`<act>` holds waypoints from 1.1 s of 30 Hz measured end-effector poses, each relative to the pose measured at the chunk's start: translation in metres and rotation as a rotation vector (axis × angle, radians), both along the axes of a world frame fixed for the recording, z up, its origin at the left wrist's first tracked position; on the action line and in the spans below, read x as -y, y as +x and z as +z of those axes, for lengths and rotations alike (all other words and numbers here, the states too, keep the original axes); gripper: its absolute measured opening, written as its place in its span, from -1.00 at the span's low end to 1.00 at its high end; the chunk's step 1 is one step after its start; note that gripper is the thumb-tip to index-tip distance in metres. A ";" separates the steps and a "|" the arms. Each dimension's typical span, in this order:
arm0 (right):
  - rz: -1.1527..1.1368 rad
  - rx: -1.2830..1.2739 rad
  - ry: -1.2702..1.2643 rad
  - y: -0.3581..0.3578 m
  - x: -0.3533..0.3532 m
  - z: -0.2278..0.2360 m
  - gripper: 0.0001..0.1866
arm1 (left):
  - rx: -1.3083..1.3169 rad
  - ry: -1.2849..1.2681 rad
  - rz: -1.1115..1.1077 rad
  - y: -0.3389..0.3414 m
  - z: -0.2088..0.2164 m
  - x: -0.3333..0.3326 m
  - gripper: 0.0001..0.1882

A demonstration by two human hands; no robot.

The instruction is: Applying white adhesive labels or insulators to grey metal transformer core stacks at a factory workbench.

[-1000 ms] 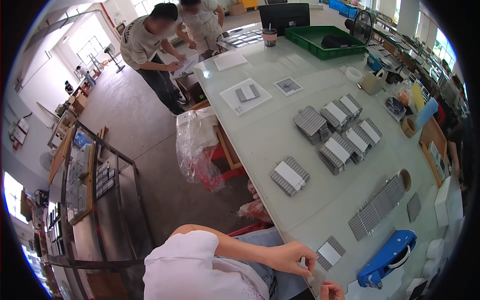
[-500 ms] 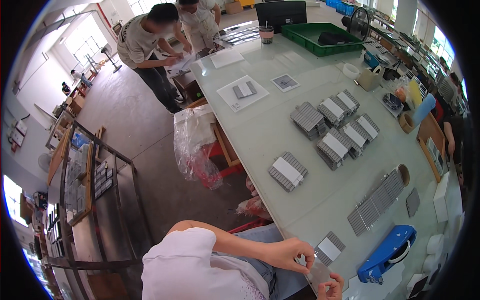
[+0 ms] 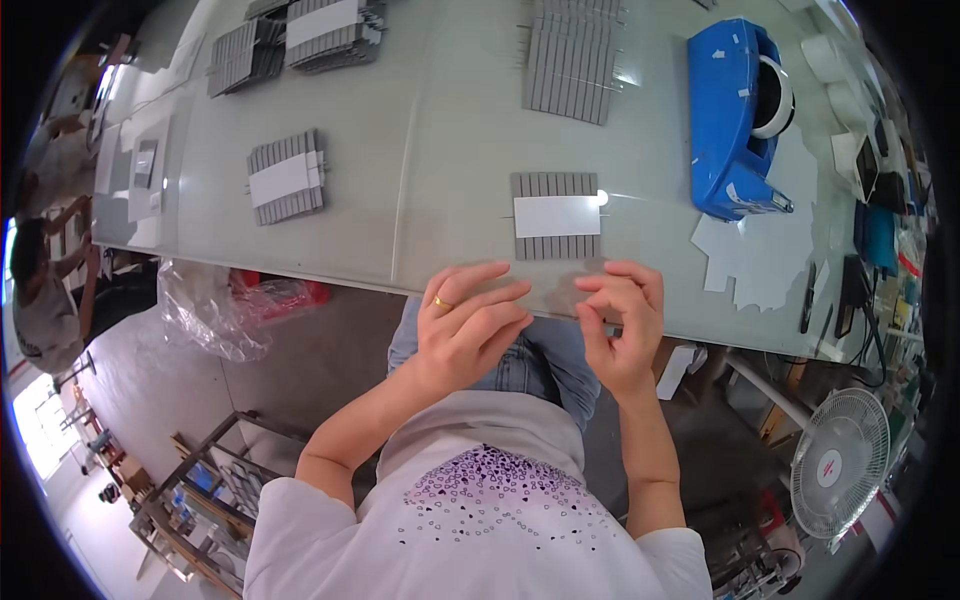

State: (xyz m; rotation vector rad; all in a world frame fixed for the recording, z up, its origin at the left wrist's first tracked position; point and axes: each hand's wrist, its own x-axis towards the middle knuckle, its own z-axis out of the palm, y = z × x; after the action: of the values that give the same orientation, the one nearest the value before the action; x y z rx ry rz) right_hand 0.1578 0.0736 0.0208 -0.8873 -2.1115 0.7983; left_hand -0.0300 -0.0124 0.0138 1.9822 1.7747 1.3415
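- Head view, and here come both bare hands at the near edge of the pale table, centre of the frame!
- Left hand, ringed, fingers loosely spread; right hand, fingers bent, a gap before the thumb. Any thin clear film between them? Cannot tell.
- Just above them, right of centre, lies the grey slatted piece, a white strip across its middle.
- Left of centre, a similar banded stack sits well apart.
- Top centre-right, a longer overlapping grey row!
- Upper right, the blue tape dispenser stands partly over white sheets.
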 end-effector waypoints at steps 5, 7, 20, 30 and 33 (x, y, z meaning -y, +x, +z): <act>0.053 0.027 0.084 -0.007 -0.001 -0.005 -0.80 | -0.116 0.045 -0.022 0.007 -0.009 -0.005 -0.79; 0.088 0.068 0.175 -0.010 -0.003 -0.004 -0.78 | -0.133 0.044 -0.016 0.010 -0.011 -0.006 -0.80; 0.051 0.097 0.187 -0.019 -0.004 -0.005 -0.80 | -0.201 0.035 0.005 0.010 -0.014 -0.012 -0.83; 0.069 0.108 0.166 -0.016 -0.003 -0.002 -0.78 | -0.264 0.061 0.008 0.009 -0.012 -0.014 -0.76; 0.081 0.092 0.124 -0.013 -0.003 0.000 -0.75 | -0.249 0.065 0.012 0.012 -0.009 -0.011 -0.76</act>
State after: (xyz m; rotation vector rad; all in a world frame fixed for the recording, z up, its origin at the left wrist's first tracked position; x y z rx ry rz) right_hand 0.1449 0.0768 0.0211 -0.7899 -2.2632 0.6701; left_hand -0.0185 -0.0009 0.0044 2.2634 1.8692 1.2148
